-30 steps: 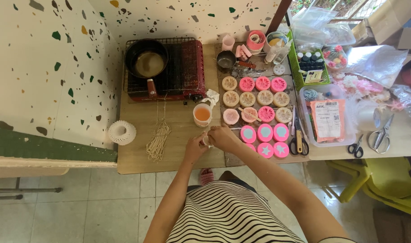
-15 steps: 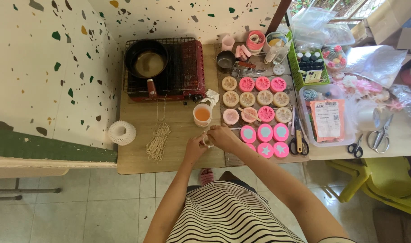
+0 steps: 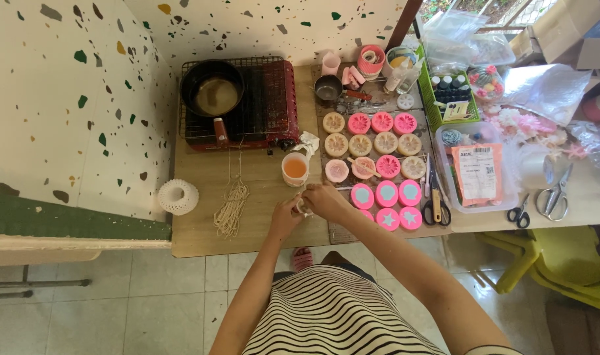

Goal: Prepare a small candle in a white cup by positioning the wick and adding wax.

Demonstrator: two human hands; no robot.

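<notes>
While both hands (image 3: 306, 205) meet, an orange-filled cup (image 3: 295, 168) stands just beyond.

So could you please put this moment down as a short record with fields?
left hand: pinching a small pale object together with the other hand
right hand: on the same object; what it is cannot be told
cup: holds orange liquid, just beyond the hands
moulds: pink, in rows to the right
strings: pale bundle to the left
pan: on a red stove
table: wooden
</notes>
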